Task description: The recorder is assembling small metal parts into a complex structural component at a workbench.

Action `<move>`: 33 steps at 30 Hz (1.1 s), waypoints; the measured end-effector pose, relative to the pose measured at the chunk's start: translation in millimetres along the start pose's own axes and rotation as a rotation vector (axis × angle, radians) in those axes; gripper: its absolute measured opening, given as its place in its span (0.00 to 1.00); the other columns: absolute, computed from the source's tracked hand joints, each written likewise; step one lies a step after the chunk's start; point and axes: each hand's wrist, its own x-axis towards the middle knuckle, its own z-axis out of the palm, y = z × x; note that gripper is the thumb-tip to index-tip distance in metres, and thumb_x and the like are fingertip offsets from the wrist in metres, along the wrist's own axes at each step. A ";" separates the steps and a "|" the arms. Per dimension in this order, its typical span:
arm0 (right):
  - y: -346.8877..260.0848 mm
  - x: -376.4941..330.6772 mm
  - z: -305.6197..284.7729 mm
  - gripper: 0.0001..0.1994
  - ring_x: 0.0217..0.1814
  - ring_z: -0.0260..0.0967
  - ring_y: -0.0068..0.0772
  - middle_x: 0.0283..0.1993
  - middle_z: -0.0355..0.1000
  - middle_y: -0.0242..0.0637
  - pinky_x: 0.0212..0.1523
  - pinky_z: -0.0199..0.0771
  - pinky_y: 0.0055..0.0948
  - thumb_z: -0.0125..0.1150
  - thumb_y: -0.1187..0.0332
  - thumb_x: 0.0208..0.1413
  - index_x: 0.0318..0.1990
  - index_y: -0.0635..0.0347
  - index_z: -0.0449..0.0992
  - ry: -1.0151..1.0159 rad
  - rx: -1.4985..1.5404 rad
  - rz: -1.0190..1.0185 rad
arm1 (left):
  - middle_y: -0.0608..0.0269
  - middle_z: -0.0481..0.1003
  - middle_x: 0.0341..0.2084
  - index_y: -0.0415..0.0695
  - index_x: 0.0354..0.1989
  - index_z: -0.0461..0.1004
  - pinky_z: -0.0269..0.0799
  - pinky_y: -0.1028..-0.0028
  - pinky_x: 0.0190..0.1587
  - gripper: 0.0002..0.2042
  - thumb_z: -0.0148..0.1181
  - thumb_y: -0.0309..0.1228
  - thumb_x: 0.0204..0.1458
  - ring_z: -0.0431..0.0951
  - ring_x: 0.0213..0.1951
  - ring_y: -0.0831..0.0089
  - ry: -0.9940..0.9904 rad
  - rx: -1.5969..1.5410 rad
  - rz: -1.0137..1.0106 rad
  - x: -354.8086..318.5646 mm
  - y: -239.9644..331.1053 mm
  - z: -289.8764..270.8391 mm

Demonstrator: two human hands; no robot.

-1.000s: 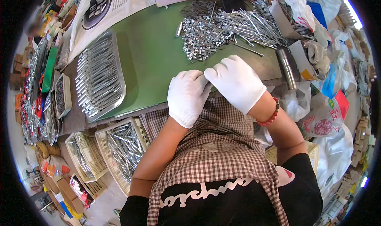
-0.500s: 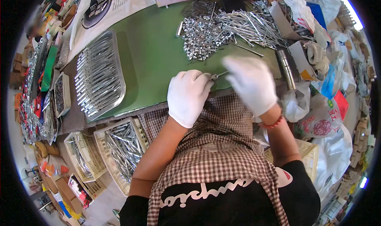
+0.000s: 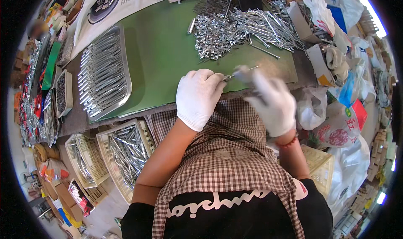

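My left hand (image 3: 197,96), in a white knit glove, is closed near the table's front edge. Its thumb and fingertips pinch a thin metal rod (image 3: 228,77) with a small fitting on it, and the rod's slim end points right. My right hand (image 3: 273,105), gloved too, is smeared by motion just right of the rod. It is closed around a metal bar (image 3: 242,72), whose blurred end lies over the rod. Beyond the hands is a heap of small silver caps (image 3: 214,35), beside a pile of loose metal rods (image 3: 268,27).
A metal tray (image 3: 127,81) of neatly laid rods sits on the green mat (image 3: 155,50) at left. Below the table edge stand cream plastic baskets (image 3: 110,155) with metal parts. Plastic bags (image 3: 312,109) and an open carton (image 3: 321,65) crowd the right side.
My right hand has picked up the metal bar from the table's right side and brought it to the rod. My left hand keeps its pinch, almost in place.
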 end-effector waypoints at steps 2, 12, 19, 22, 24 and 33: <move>-12.6 -0.7 5.2 0.33 0.27 0.74 0.42 0.31 0.73 0.39 0.26 0.74 0.36 0.71 0.57 0.44 0.62 0.35 0.68 -0.228 -0.044 0.050 | 0.61 0.75 0.28 0.44 0.31 0.79 0.69 0.62 0.38 0.06 0.64 0.29 0.45 0.74 0.33 0.56 -0.025 0.006 -0.007 0.0 -0.7 -1.5; -18.0 3.7 2.9 0.33 0.26 0.73 0.45 0.27 0.73 0.42 0.28 0.73 0.37 0.71 0.60 0.45 0.62 0.44 0.69 -0.092 0.134 0.172 | 0.59 0.75 0.29 0.44 0.29 0.79 0.69 0.62 0.38 0.04 0.65 0.28 0.44 0.74 0.33 0.57 0.009 -0.015 -0.026 0.2 -1.7 2.3; 7.9 -6.4 8.4 0.32 0.34 0.75 0.44 0.34 0.75 0.44 0.35 0.74 0.37 0.70 0.66 0.47 0.63 0.49 0.69 0.159 0.150 0.179 | 0.61 0.74 0.28 0.44 0.27 0.78 0.69 0.62 0.38 0.04 0.66 0.27 0.43 0.75 0.33 0.57 0.066 -0.034 0.000 -1.9 -1.5 5.9; 48.7 -7.1 3.0 0.29 0.33 0.74 0.45 0.34 0.74 0.43 0.34 0.73 0.39 0.67 0.62 0.51 0.62 0.48 0.70 0.254 -0.128 0.359 | 0.60 0.74 0.28 0.44 0.26 0.77 0.69 0.62 0.38 0.04 0.66 0.27 0.42 0.75 0.33 0.57 0.066 -0.015 -0.028 -2.6 0.0 8.2; 77.4 -2.7 -0.4 0.26 0.35 0.73 0.46 0.36 0.73 0.43 0.36 0.72 0.40 0.63 0.59 0.53 0.61 0.46 0.71 0.175 -0.352 0.476 | 0.61 0.74 0.27 0.45 0.26 0.77 0.69 0.62 0.37 0.04 0.66 0.28 0.42 0.74 0.33 0.58 0.072 0.001 -0.037 -2.4 0.0 7.8; 24.9 33.5 25.5 0.15 0.52 0.70 0.38 0.47 0.74 0.28 0.51 0.69 0.40 0.69 0.65 0.42 0.42 0.45 0.78 0.132 -0.015 -0.236 | 0.58 0.73 0.28 0.42 0.27 0.76 0.69 0.60 0.39 0.05 0.65 0.27 0.43 0.74 0.33 0.56 0.050 -0.078 -0.072 3.2 -0.3 4.7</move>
